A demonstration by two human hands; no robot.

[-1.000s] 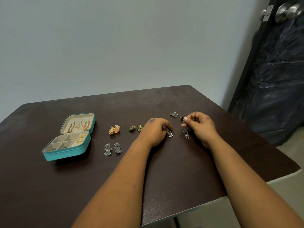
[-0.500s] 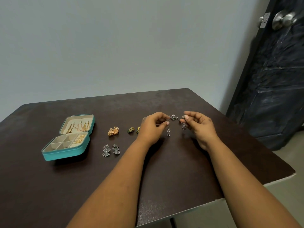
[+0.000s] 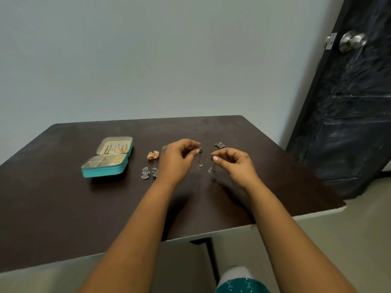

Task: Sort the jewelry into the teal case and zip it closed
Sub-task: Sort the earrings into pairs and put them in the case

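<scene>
While each hand, left hand (image 3: 176, 158) and right hand (image 3: 234, 162), pinches one dangling earring (image 3: 199, 159), two silver earrings (image 3: 149, 172) lie loose.

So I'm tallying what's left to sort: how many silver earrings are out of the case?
5: one dangling from each hand, two beside the case, one behind the right hand. Others may be hidden.

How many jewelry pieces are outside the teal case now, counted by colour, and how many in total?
Silver dangling earrings held above the table, one by the left hand at, one by the right hand at: 2
Silver pieces lying on the table: 3
Gold-orange pieces: 2
Total: 7
</scene>
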